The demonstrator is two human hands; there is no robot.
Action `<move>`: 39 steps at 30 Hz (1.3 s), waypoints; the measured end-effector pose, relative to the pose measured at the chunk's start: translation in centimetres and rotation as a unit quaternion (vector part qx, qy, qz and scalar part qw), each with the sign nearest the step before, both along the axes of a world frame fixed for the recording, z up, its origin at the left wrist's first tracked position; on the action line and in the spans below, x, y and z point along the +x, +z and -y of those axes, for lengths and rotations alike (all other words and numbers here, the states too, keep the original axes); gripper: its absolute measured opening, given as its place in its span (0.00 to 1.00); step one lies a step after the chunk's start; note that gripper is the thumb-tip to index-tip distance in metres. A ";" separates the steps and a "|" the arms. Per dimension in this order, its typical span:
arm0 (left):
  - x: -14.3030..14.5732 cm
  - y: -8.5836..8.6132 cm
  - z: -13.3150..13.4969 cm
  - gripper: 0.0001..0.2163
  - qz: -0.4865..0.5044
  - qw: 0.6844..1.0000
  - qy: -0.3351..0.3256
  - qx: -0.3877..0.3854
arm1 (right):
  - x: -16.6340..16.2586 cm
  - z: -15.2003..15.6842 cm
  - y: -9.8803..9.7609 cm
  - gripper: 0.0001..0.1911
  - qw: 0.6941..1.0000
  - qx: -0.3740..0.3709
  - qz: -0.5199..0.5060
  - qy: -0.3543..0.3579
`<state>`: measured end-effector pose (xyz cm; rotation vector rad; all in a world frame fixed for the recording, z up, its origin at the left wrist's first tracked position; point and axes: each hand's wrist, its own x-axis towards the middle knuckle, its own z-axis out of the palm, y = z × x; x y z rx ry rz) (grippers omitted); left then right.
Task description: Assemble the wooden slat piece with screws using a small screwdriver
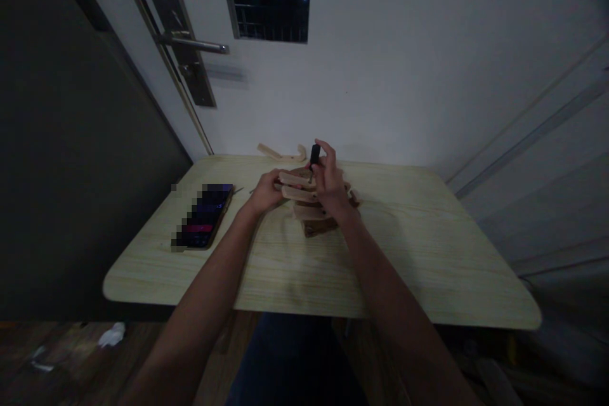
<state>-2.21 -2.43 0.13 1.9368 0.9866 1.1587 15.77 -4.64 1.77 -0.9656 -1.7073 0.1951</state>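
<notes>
My right hand (332,187) is closed on the black handle of a small screwdriver (314,155), which stands nearly upright. Its tip points down at a pale wooden strip (295,179). On the strip's left end, my left hand (267,191) is closed and steadies it. Similar pale strips (299,194) lie side by side across a darker brown wooden piece (320,227). My right hand and wrist hide much of their right side. Whether the tip sits in a screw is too small to tell.
A loose pale wooden hook (284,157) lies at the table's back edge, by the white door. A phone (205,216) with its screen lit rests at the left, with a thin metal rod (238,190) beside it. The light wood table (428,254) has rounded front corners.
</notes>
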 end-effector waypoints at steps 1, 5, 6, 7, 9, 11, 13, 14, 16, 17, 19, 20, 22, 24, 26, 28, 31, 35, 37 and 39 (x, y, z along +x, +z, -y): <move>0.0 0.0 0.0 0.16 -0.001 1.000 0.002 0.003 | 0.0 -0.1 0.0 0.25 1.000 0.012 0.005 0.001; 0.0 -0.3 -0.2 0.16 -0.002 1.000 0.014 0.006 | -0.1 -0.1 0.1 0.24 0.998 0.055 0.036 -0.009; -0.1 -0.4 -0.3 0.16 -0.004 1.000 0.014 0.007 | -0.2 0.0 0.3 0.24 0.998 0.054 0.037 -0.014; -0.1 -0.5 -0.4 0.16 -0.005 1.000 0.013 0.009 | -0.2 0.2 0.4 0.24 0.998 0.052 0.036 -0.016; -0.1 -0.7 -0.5 0.16 -0.007 1.000 0.006 0.012 | -0.2 0.5 0.6 0.25 0.998 0.043 0.034 -0.012; -0.2 -0.8 -0.6 0.17 -0.007 1.000 0.002 0.016 | -0.2 0.7 0.7 0.24 0.999 0.033 0.037 -0.006; -0.2 -0.7 -0.5 0.17 -0.008 1.000 0.004 0.016 | -0.1 0.8 0.7 0.24 0.999 0.025 0.038 -0.005; -0.2 -0.7 -0.4 0.17 -0.008 1.000 0.005 0.016 | -0.1 0.8 0.7 0.24 0.999 0.025 0.036 -0.006; -0.2 -0.6 -0.3 0.17 -0.004 1.000 0.004 0.015 | 0.0 0.7 0.6 0.24 0.999 0.033 0.032 -0.009; -0.2 -0.6 -0.3 0.17 -0.002 1.000 0.002 0.015 | 0.0 0.7 0.6 0.24 0.999 0.035 0.033 -0.010; -0.2 -0.6 -0.4 0.17 0.003 1.000 -0.002 0.013 | -0.1 0.6 0.5 0.24 0.999 0.038 0.036 -0.012; -0.2 -0.6 -0.4 0.18 0.003 1.000 -0.004 0.012 | -0.1 0.5 0.5 0.24 0.999 0.036 0.038 -0.012; -0.2 -0.6 -0.5 0.18 0.001 1.000 -0.003 0.013 | -0.2 0.4 0.4 0.24 0.999 0.032 0.039 -0.013; -0.3 -0.7 -0.6 0.18 -0.003 1.000 0.003 0.016 | -0.2 0.3 0.3 0.23 0.999 0.038 0.036 -0.012; -0.3 -0.9 -0.6 0.18 -0.006 1.000 0.009 0.015 | -0.3 0.1 0.2 0.22 0.998 0.046 0.033 -0.009; -0.3 -1.0 -0.7 0.17 -0.012 1.000 0.016 0.014 | -0.3 0.1 0.2 0.22 0.999 0.039 0.035 -0.006; -0.4 -1.0 -0.7 0.16 -0.018 0.999 0.015 0.022 | -0.4 0.3 0.4 0.23 0.999 0.006 0.044 -0.010; -0.4 -0.8 -0.7 0.15 -0.009 1.000 0.002 0.017 | -0.3 0.5 0.6 0.24 0.999 0.000 0.049 -0.013; -0.4 -0.7 -0.6 0.16 -0.004 1.000 0.000 0.010 | -0.3 0.5 0.5 0.24 0.999 -0.006 0.050 -0.018; -0.4 -0.7 -0.6 0.17 -0.003 1.000 -0.001 0.009 | -0.3 0.5 0.4 0.25 0.998 -0.020 0.053 -0.026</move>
